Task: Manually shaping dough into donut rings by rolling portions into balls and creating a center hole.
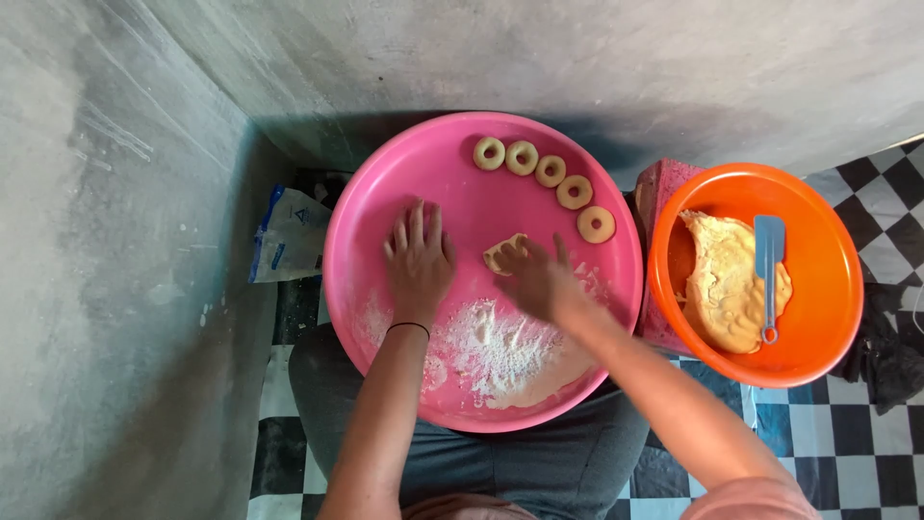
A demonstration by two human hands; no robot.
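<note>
Large pink basin [366,289] on the person's lap: a heap of flour [505,356] at its near side, five dough rings [551,171] in an arc along the far right rim, and a small dough piece [502,255] near the centre, long axis running left-right. The right hand [539,284] touches this piece with loosely curled, blurred fingers, nearer than the flat, spread, empty left hand [419,260]. To the right, an orange bowl [828,318] holds a dough mass [727,284] and a blue spatula [768,274].
</note>
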